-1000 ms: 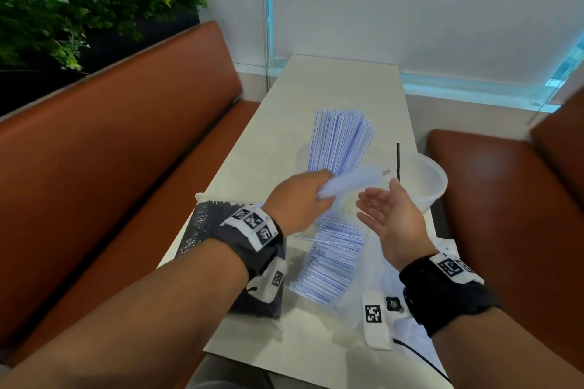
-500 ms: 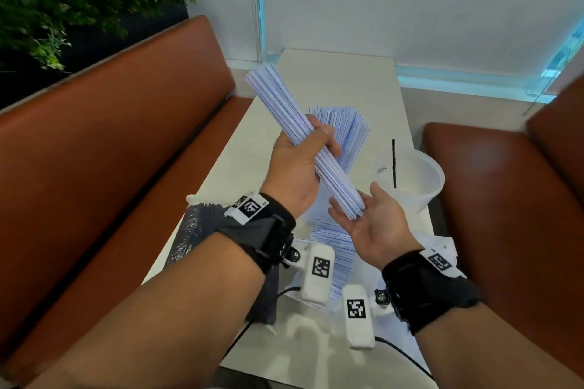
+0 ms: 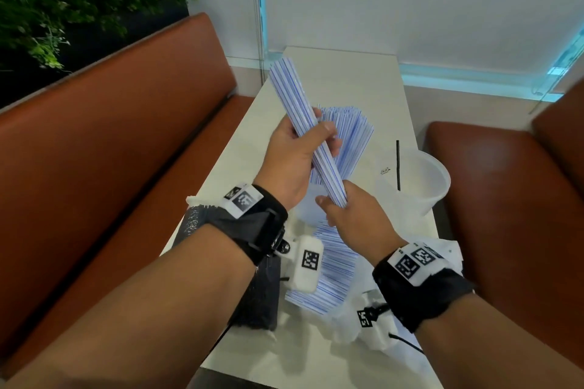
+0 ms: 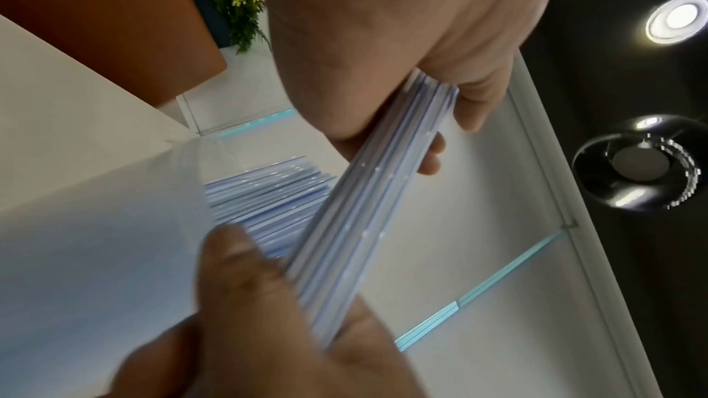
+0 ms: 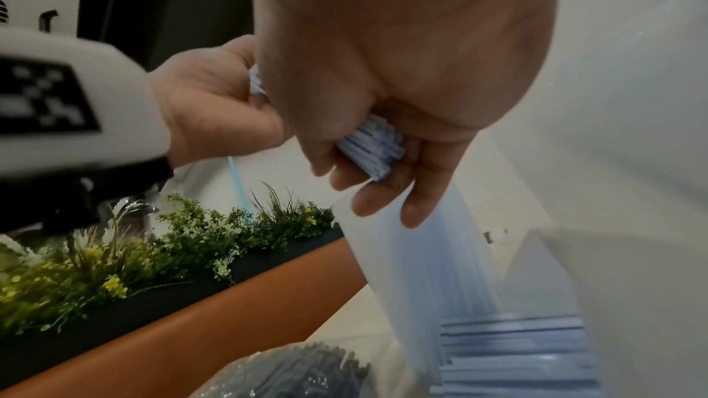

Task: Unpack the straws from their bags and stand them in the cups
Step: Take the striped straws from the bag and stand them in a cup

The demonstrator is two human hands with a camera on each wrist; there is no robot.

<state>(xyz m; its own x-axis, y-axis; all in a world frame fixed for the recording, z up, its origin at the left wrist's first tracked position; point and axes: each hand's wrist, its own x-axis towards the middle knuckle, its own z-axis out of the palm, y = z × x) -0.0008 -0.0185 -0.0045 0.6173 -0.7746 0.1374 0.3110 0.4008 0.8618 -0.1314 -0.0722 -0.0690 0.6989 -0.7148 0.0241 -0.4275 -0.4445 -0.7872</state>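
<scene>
Both grips on one straw bundle (image 3: pixel 308 133) above the counter (image 3: pixel 363 85): my left hand (image 3: pixel 294 161) wraps its middle, my right hand (image 3: pixel 350 211) cups the near end. Long axis tilts up, away and left. Cup (image 3: pixel 420 186) right, holding one black straw (image 3: pixel 398 164). Bundle's near tips hidden in my palm.

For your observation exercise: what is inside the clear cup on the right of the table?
One black straw stands in the clear cup. Its lower end is blurred by the frosted wall; nothing else shows inside.
</scene>
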